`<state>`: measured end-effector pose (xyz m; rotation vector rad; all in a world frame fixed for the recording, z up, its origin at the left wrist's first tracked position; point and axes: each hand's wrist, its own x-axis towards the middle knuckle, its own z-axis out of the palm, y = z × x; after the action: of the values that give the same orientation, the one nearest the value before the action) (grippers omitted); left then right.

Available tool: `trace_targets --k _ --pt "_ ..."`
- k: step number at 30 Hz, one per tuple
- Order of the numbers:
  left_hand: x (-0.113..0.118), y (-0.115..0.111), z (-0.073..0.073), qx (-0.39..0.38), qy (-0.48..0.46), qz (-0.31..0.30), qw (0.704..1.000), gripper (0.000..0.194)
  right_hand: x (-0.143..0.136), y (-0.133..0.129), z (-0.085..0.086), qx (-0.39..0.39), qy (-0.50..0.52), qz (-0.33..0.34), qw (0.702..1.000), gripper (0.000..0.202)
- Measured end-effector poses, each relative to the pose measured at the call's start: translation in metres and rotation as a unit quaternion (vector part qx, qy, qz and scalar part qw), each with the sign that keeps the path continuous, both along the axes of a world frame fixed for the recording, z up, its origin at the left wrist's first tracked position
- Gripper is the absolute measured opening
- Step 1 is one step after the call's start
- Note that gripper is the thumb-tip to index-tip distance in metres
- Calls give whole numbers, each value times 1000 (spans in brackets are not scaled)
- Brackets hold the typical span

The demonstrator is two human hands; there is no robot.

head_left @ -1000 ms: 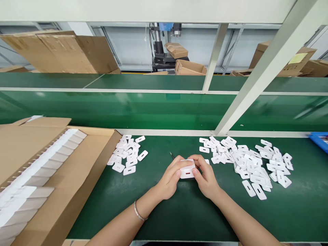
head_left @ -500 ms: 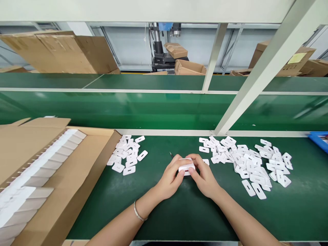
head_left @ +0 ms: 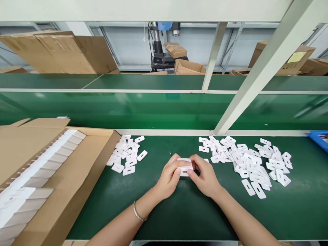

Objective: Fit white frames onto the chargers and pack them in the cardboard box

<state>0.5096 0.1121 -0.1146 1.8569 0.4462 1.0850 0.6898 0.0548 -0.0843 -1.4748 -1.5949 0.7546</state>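
Between both hands, over the middle of the green table, is a small white plastic case point(head_left: 185, 172) with a dark reddish slot in its near side. My left hand point(head_left: 168, 177) is closed on its left side, the index finger lying across the top and the thumb at the front. My right hand point(head_left: 205, 176) grips the right side, with the thumb at the near corner. The fingers hide parts of the case. Just behind the right hand, a white slotted plate point(head_left: 206, 160) shows partly. A thin pointed tool tip point(head_left: 170, 153) sticks out beyond the left hand.
Loose white slotted plates form a pile point(head_left: 129, 153) at left and a larger pile point(head_left: 248, 164) at right. An open cardboard box point(head_left: 84, 164) with white dividers stands at left. A slanted white post point(head_left: 256, 75) rises behind the table; a blue tray point(head_left: 317, 140) sits far right.
The white case has turned slightly, so its slotted near side faces me more squarely. My fingers have shifted a little around it; the piles have not changed.
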Motion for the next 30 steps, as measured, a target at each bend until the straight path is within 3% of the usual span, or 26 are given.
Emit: trace_targets --k 6,12,18,27,30 --pt "0 -1 0 0 7 7 1000 42 1 3 -1 -19 105 27 994 35" --pt "0 0 3 -31 42 -21 998 44 0 5 -4 -49 135 11 990 48" --pt "2 0 1 -68 14 -33 997 41 0 4 -10 -63 113 7 992 48" --pt "-1 2 -3 -91 12 -36 995 42 2 2 -7 -58 80 11 995 33" --pt "0 5 -1 -197 -36 -66 978 59 4 2 -8 -15 47 -3 999 31"
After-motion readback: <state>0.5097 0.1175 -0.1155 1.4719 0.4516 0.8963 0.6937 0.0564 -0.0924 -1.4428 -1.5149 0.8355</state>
